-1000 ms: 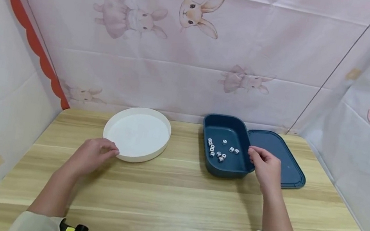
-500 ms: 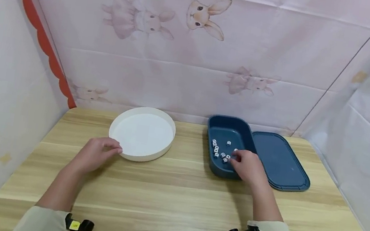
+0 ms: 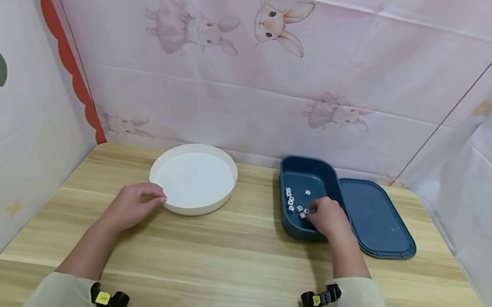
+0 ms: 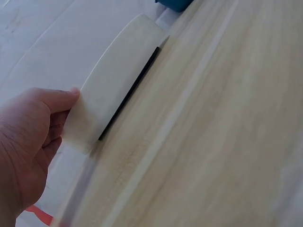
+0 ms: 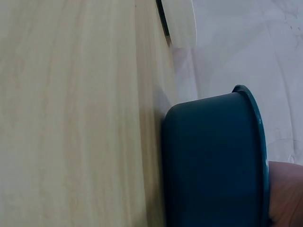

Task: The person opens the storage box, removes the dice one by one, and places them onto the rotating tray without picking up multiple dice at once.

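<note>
A round white shallow tray [image 3: 197,181] lies at the back left of the table. My left hand [image 3: 132,205] pinches its near left rim, and in the left wrist view the thumb [image 4: 71,97] lies at the edge with the fingers curled beneath. To the right stands a dark blue rectangular box [image 3: 296,230] with several small white dice [image 3: 291,202] on its floor. My right hand [image 3: 330,218] reaches over the box's right wall, fingertips down among the dice. The box wall [image 5: 213,156] covers these fingertips in the right wrist view; I cannot tell whether they hold a die.
A flat blue lid [image 3: 376,219] lies right beside the box. Wood-grain tabletop [image 3: 211,264] spreads between the forearms and in front of both containers. A cloth backdrop [image 3: 233,110] with printed rabbits rises directly behind the table, and cloth side walls enclose it.
My right hand has moved left from the box's right rim down in among the dice. The left hand stays at the tray's rim. The head view has shifted slightly.
</note>
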Tool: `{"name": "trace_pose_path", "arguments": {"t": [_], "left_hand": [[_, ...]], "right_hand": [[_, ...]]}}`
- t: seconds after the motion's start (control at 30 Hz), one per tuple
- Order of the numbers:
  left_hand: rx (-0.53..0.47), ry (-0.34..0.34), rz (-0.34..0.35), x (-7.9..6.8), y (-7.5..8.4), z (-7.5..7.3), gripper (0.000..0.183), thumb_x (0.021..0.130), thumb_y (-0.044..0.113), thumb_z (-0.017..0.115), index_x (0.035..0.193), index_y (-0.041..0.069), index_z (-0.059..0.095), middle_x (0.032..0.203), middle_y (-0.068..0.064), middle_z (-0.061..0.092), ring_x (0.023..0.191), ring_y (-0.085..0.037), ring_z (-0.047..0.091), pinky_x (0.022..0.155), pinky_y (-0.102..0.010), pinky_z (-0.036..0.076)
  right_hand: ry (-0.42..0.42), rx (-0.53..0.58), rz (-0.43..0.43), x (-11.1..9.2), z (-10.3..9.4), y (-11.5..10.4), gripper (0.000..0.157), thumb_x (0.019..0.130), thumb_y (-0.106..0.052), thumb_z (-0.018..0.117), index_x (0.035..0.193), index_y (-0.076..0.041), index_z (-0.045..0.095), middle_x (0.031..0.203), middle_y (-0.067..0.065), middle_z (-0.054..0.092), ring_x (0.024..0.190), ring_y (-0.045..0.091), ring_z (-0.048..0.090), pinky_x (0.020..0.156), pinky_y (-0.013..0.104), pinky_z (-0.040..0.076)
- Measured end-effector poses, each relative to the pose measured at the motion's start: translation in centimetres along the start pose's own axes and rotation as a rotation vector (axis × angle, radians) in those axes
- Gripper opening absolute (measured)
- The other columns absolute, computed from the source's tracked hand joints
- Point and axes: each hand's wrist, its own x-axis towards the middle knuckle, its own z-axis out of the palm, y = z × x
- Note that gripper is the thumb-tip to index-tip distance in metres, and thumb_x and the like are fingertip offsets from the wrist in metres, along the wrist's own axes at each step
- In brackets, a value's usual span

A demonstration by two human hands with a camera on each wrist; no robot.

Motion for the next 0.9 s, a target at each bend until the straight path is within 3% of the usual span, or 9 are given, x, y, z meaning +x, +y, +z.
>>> {"name": "trace_pose_path", "arguments": {"t": [0.2, 0.33, 0.47, 0.73, 0.9], "left_hand": [[0.011, 0.075, 0.003, -0.3, -0.4, 0.3, 0.004, 0.089, 0.018, 0.074, 0.09, 0.015, 0.076, 0.105, -0.005, 0.073, 0.105, -0.024, 0.066, 0.098, -0.043, 0.053], [-0.007, 0.128, 0.017, -0.3, -0.5, 0.5, 0.003, 0.088, 0.017, 0.075, 0.089, 0.014, 0.076, 0.104, -0.005, 0.073, 0.104, -0.021, 0.066, 0.097, -0.018, 0.05], [-0.04, 0.188, 0.034, -0.3, -0.7, 1.0, 0.004, 0.087, 0.014, 0.076, 0.089, 0.012, 0.077, 0.105, -0.006, 0.074, 0.103, -0.02, 0.066, 0.095, 0.0, 0.038], [-0.193, 0.286, 0.029, -0.2, -1.0, 2.1, 0.008, 0.085, 0.014, 0.078, 0.09, 0.008, 0.078, 0.109, -0.011, 0.073, 0.11, -0.023, 0.065, 0.105, -0.007, 0.038], [-0.164, 0.338, 0.03, -0.1, -0.9, 2.4, 0.014, 0.083, 0.015, 0.08, 0.094, 0.005, 0.078, 0.113, -0.009, 0.072, 0.118, -0.027, 0.062, 0.107, -0.009, 0.038]], "right_hand": [[-0.007, -0.018, -0.003, 0.6, 0.0, -0.2, 0.026, 0.091, -0.024, 0.068, 0.105, -0.004, 0.075, 0.115, 0.018, 0.07, 0.102, 0.029, 0.066, 0.089, 0.049, 0.057], [-0.033, -0.024, 0.016, 0.8, 0.0, -0.4, 0.026, 0.091, -0.025, 0.068, 0.105, -0.004, 0.075, 0.114, 0.018, 0.07, 0.1, 0.028, 0.066, 0.088, 0.048, 0.057], [-0.048, -0.029, 0.021, 1.0, 0.2, -0.4, 0.026, 0.092, -0.026, 0.068, 0.104, -0.004, 0.075, 0.109, 0.016, 0.071, 0.093, 0.025, 0.066, 0.083, 0.044, 0.057], [-0.044, -0.025, 0.009, 1.2, 0.3, -0.4, 0.021, 0.092, -0.026, 0.069, 0.091, -0.008, 0.077, 0.092, 0.008, 0.072, 0.077, 0.019, 0.063, 0.068, 0.035, 0.054], [-0.046, -0.03, 0.004, 1.3, 0.3, -0.2, 0.02, 0.091, -0.026, 0.069, 0.092, -0.007, 0.077, 0.092, 0.008, 0.073, 0.077, 0.019, 0.063, 0.068, 0.036, 0.055]]}}
